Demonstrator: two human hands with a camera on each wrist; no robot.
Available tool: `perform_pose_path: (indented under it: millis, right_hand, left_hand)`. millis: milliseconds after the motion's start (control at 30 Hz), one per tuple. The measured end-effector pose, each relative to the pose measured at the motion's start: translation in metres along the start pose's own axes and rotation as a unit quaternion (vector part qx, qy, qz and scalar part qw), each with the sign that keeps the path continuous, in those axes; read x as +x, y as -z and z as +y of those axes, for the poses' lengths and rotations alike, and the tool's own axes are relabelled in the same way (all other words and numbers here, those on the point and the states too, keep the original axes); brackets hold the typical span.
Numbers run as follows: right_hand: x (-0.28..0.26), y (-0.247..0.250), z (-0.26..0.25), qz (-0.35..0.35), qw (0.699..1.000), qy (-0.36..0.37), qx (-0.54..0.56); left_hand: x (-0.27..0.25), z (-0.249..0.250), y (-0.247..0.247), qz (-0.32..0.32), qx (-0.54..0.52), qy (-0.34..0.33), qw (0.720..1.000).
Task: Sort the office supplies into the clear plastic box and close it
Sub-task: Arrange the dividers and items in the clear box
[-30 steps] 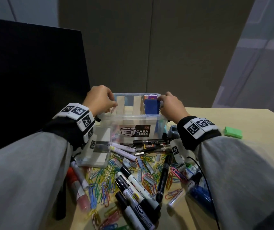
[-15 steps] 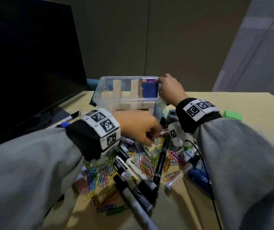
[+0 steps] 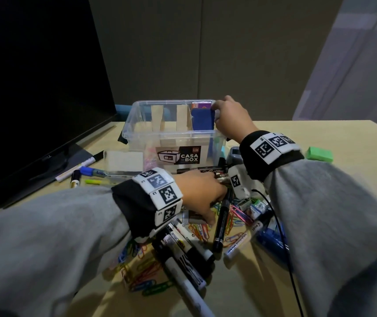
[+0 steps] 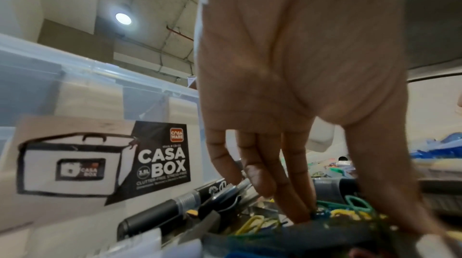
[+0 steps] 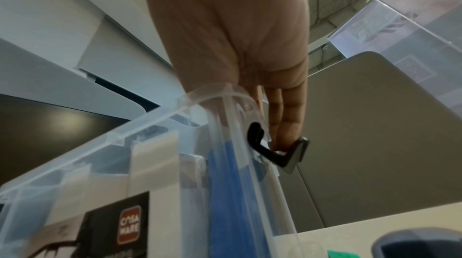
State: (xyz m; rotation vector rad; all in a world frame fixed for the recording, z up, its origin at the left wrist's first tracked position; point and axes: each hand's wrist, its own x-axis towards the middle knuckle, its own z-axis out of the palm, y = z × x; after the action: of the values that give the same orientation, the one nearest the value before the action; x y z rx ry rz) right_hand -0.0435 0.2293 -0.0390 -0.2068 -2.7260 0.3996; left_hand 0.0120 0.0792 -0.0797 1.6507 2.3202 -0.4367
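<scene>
Head view shows the clear plastic box (image 3: 171, 136) standing open on the table (image 3: 274, 133). The right hand (image 3: 231, 121) grips its right rim. The left hand (image 3: 202, 193), fingers spread and extended, reaches down into the paper clips (image 3: 235, 221) and markers (image 3: 223, 223) before the box, gripping nothing.

Head camera looked forward and down over both forearms at the desk. Each wrist camera sat low, close behind its hand, and tilted upward toward the ceiling. All three views shared the clear plastic box (image 3: 173, 143) (its CASA BOX label (image 4: 160, 161) included).
</scene>
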Motion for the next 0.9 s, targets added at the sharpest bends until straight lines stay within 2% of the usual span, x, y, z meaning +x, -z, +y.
perform_pose_path:
  millis: [400,600,700,900]
  right_hand:
    - [0.0,0.0,-0.001,-0.002,1.0,-0.007,-0.001]
    - [0.0,-0.001,-0.001,0.0,1.0,-0.005,0.001]
    - [0.0,-0.001,-0.001,0.001,1.0,-0.004,0.0]
    - [0.0,0.0,0.0,0.001,1.0,0.001,-0.008]
  left_hand:
    - [0.009,-0.014,0.002,-0.043,-0.127,0.012,0.991]
    - [0.006,-0.026,-0.002,-0.059,-0.207,0.025,0.976]
    - [0.004,-0.032,-0.001,-0.036,-0.261,0.005,0.965]
    - [0.003,-0.042,0.002,0.052,-0.343,-0.028,0.937]
